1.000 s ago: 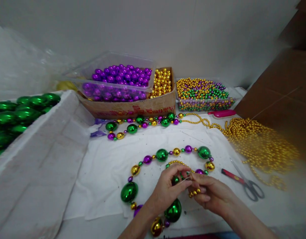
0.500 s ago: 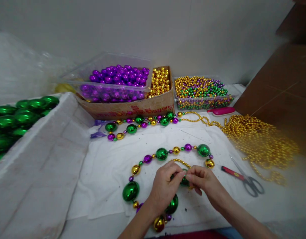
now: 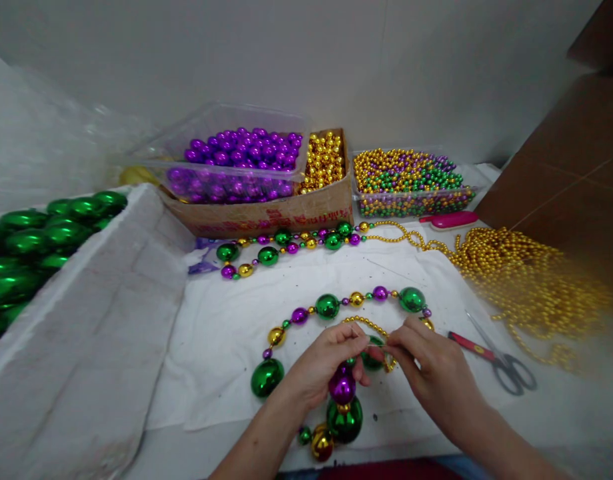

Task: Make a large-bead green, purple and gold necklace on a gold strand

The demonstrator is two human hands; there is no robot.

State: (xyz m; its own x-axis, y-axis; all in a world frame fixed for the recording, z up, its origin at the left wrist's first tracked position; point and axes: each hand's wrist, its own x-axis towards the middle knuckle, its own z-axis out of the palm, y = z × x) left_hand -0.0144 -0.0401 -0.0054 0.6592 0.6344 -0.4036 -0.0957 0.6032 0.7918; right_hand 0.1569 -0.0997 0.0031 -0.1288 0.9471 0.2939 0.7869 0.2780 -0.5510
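Note:
A bead necklace (image 3: 327, 307) of large green, purple and gold balls curves over the white cloth (image 3: 216, 340). My left hand (image 3: 326, 363) is closed, thumb and forefinger pinching the necklace's thin pale thread; a purple ball (image 3: 342, 385) and a large green ball (image 3: 345, 419) hang or lie just under it. On the right, my right hand (image 3: 431, 363) is also closed, pinching the thread close to the left fingertips. Behind the fingers, partly hidden, are another green ball and a short length of small gold beads (image 3: 365, 323).
Scissors (image 3: 506, 367) with a red-handled tool (image 3: 470, 345) lie at right, beside a heap of gold bead strings (image 3: 526, 273). Behind are another necklace (image 3: 268, 255), a purple-ball tub (image 3: 206, 175), a mixed-bead tub (image 3: 411, 203) and a pink tool (image 3: 454, 220). A foam box (image 3: 106, 327) of green balls stands left.
My left hand has turned, bringing the purple ball into view beneath it. My right hand has moved slightly right and up, and the thread now shows between the hands.

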